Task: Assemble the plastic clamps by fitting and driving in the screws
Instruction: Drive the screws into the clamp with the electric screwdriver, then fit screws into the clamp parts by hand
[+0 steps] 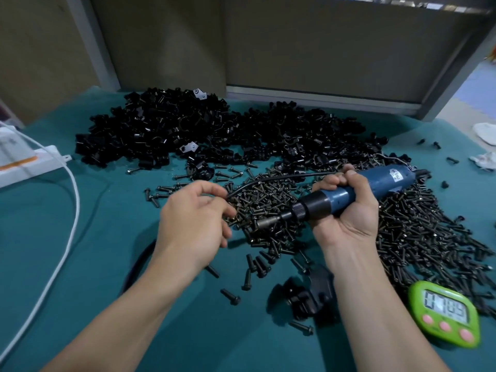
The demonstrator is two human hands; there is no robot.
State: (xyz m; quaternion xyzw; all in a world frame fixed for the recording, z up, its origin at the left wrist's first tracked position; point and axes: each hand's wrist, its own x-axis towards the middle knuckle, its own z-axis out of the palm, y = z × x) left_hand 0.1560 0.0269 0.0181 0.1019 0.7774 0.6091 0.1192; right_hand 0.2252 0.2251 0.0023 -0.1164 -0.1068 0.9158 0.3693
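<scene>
My right hand (346,208) grips a blue electric screwdriver (349,194) lying almost level, its metal bit (264,222) pointing left over a wide heap of dark screws (402,232). My left hand (193,216) hovers at the heap's left edge with fingers loosely curled, fingertips at the screws beside the bit; whether they pinch a screw is hidden. The tool's black cable (268,181) arcs from behind my left fingers to the back of the tool. A big pile of black plastic clamps (204,130) fills the far side of the green cloth. A few clamps (311,296) lie under my right forearm.
A green digital timer (445,312) sits at the near right. At the far left lies a white power strip (29,159) with a white cord (67,224) running toward me. Loose screws (230,296) are scattered on the green cloth (94,264). White rags (485,132) lie far right.
</scene>
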